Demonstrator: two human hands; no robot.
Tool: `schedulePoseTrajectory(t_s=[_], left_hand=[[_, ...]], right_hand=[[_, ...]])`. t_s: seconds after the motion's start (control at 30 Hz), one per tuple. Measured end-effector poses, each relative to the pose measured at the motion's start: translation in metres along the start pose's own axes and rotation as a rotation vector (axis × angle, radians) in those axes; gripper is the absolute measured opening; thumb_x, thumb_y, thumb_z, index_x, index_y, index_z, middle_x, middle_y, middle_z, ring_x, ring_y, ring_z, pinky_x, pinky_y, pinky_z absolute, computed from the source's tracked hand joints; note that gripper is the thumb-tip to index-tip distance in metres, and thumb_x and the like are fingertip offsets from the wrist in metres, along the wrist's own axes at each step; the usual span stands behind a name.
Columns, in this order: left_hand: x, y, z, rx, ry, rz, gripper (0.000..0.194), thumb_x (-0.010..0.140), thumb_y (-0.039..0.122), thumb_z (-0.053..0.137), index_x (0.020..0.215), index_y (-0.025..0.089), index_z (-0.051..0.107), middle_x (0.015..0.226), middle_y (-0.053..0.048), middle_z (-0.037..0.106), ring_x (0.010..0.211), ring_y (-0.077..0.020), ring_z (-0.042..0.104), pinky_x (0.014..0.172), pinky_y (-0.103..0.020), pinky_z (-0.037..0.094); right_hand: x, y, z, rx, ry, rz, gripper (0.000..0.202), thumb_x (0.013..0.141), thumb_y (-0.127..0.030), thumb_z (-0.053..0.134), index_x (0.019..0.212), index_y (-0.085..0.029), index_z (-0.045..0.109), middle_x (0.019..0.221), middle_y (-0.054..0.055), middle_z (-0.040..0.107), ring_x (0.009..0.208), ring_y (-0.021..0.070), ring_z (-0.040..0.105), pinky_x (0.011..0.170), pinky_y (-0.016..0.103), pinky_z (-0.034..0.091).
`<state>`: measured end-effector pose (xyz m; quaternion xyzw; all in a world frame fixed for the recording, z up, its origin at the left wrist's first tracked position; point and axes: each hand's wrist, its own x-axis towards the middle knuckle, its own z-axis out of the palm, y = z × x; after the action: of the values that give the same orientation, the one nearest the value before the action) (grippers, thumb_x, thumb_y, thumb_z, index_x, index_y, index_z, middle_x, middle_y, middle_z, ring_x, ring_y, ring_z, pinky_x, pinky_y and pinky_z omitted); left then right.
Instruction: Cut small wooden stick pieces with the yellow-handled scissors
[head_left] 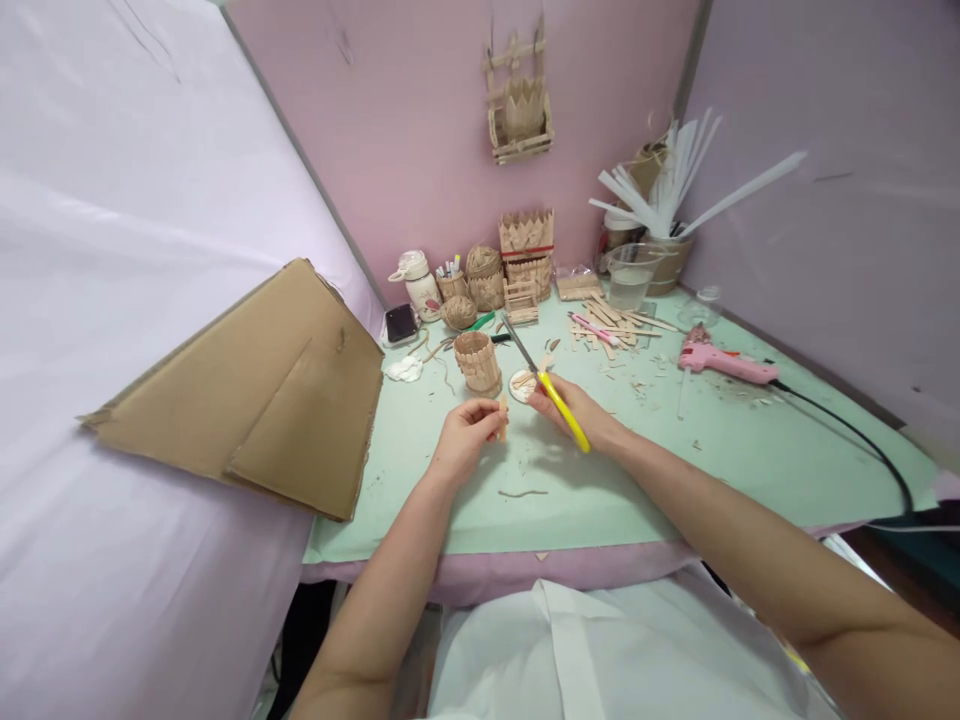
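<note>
Pinched in the fingers of my left hand (474, 433) is a short wooden stick (503, 418), held upright over the green table. My right hand (568, 408) grips a pair of scissors (564, 412) with yellow handles, blades pointing up and away to the left. Just beyond my left hand stands a small round cup made of wooden sticks (478, 362). A small white dish (522, 385) with wood pieces in it sits beside my right fingers, partly covered by them. A thin strip of twig or cord (523, 493) lies nearer to me.
Loose wooden sticks (611, 325) are piled at the back right, near a clear plastic cup (628, 277). A pink glue gun (724, 362) with a black cord lies at right. A folded cardboard sheet (277, 390) leans at left. Twine balls (458, 313) stand behind.
</note>
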<state>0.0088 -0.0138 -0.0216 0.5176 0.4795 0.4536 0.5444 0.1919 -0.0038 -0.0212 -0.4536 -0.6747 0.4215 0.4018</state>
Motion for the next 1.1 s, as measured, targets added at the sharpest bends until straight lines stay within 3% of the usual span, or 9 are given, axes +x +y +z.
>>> schedulePoseTrajectory(t_s=[0.23, 0.37, 0.5, 0.63, 0.77, 1.1], left_hand=[[-0.004, 0.029, -0.007, 0.022, 0.085, 0.113, 0.017, 0.063, 0.029, 0.069, 0.072, 0.015, 0.065, 0.058, 0.002, 0.055, 0.051, -0.0064, 0.043, 0.052, -0.021, 0.033], [0.005, 0.039, 0.001, -0.036, 0.08, 0.138, 0.016, 0.062, 0.027, 0.069, 0.072, 0.015, 0.064, 0.059, 0.002, 0.054, 0.051, -0.0059, 0.043, 0.051, -0.021, 0.033], [0.015, 0.036, 0.018, -0.125, 0.037, 0.077, 0.016, 0.061, 0.025, 0.069, 0.07, 0.015, 0.061, 0.056, 0.004, 0.052, 0.05, -0.0054, 0.043, 0.051, -0.021, 0.033], [0.019, 0.029, 0.028, -0.159, -0.004, 0.01, 0.019, 0.06, 0.025, 0.07, 0.069, 0.015, 0.058, 0.054, 0.004, 0.05, 0.049, -0.0051, 0.043, 0.049, -0.02, 0.032], [0.019, 0.022, 0.03, -0.14, -0.022, -0.011, 0.021, 0.059, 0.028, 0.071, 0.068, 0.014, 0.056, 0.054, 0.004, 0.05, 0.047, -0.0048, 0.042, 0.046, -0.019, 0.03], [0.02, 0.011, 0.029, -0.144, -0.01, -0.068, 0.025, 0.058, 0.03, 0.072, 0.068, 0.014, 0.056, 0.055, 0.003, 0.05, 0.049, -0.0048, 0.044, 0.047, -0.019, 0.032]], right_hand=[[-0.015, -0.025, -0.01, -0.211, -0.182, -0.007, 0.034, 0.077, -0.053, 0.053, 0.078, -0.022, 0.038, 0.071, -0.004, 0.041, 0.065, 0.012, 0.037, 0.059, 0.026, 0.033], [-0.025, -0.036, -0.015, -0.307, -0.172, 0.083, 0.037, 0.075, -0.055, 0.054, 0.077, -0.022, 0.038, 0.071, -0.004, 0.044, 0.064, 0.0129, 0.038, 0.059, 0.026, 0.033], [-0.033, -0.038, -0.023, -0.296, -0.158, 0.174, 0.04, 0.079, -0.06, 0.046, 0.074, -0.021, 0.038, 0.067, -0.003, 0.043, 0.061, 0.0124, 0.038, 0.056, 0.026, 0.033], [-0.039, -0.031, -0.03, -0.164, -0.342, 0.203, 0.047, 0.082, -0.067, 0.032, 0.07, -0.021, 0.036, 0.059, -0.005, 0.037, 0.052, 0.0098, 0.034, 0.049, 0.024, 0.031], [-0.039, -0.021, -0.031, -0.082, -0.455, 0.263, 0.051, 0.08, -0.071, 0.029, 0.069, -0.021, 0.033, 0.056, -0.006, 0.034, 0.046, 0.008, 0.031, 0.044, 0.023, 0.029], [-0.035, -0.024, -0.027, -0.015, -0.477, 0.37, 0.055, 0.077, -0.076, 0.028, 0.067, -0.021, 0.032, 0.055, -0.006, 0.028, 0.045, 0.0074, 0.025, 0.04, 0.022, 0.025]])
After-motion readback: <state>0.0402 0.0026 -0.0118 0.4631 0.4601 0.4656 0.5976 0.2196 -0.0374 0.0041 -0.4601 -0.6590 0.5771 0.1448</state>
